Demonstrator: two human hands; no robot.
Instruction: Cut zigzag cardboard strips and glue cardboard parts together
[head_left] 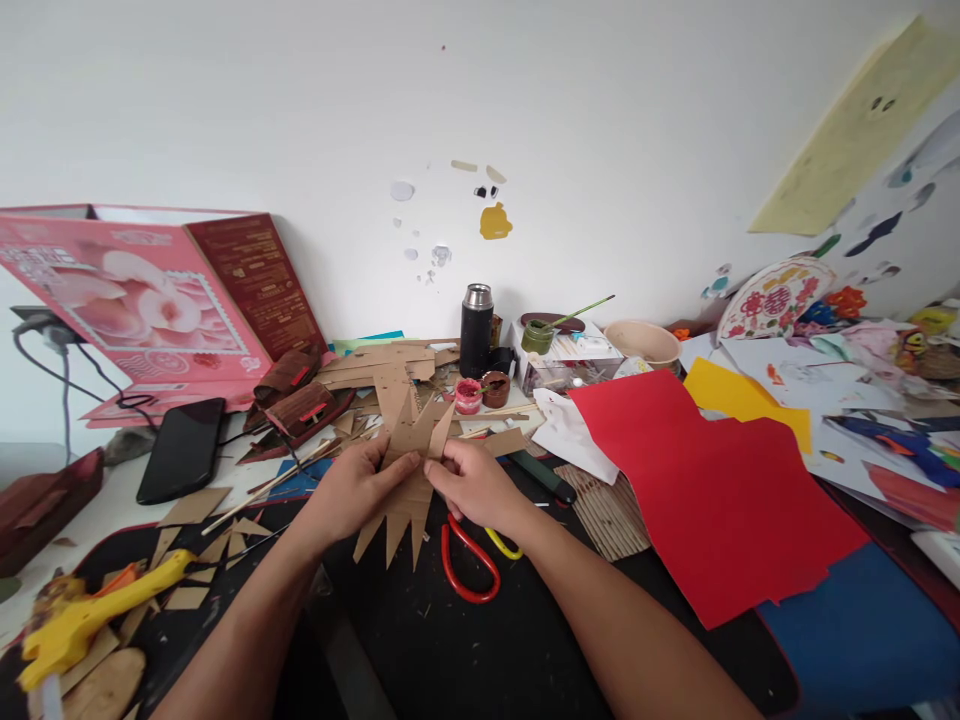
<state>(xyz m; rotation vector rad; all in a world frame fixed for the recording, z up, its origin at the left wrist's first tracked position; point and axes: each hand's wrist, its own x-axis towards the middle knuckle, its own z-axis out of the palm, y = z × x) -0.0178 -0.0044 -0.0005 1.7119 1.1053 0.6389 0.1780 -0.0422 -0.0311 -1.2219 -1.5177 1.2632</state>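
Observation:
A brown cardboard cutout (411, 500) with long pointed spikes at top and bottom is held up over the black mat (405, 620). My left hand (367, 475) grips its left side, thumb lying across the front. On the right side, my right hand (469, 475) pinches the cardboard between thumb and fingers. Just below my right hand lie scissors with a red handle loop (471, 575) and a yellow loop (502, 545); their blades are hidden. A dark green tool handle (544, 478) rests right of my right hand.
A yellow glue gun (112, 605) lies among cardboard scraps at left, near a black phone (181, 450) and a pink box (150, 300). Behind stand a black flask (477, 335) and paint jars (469, 396). Red sheet (720, 490) covers the right side.

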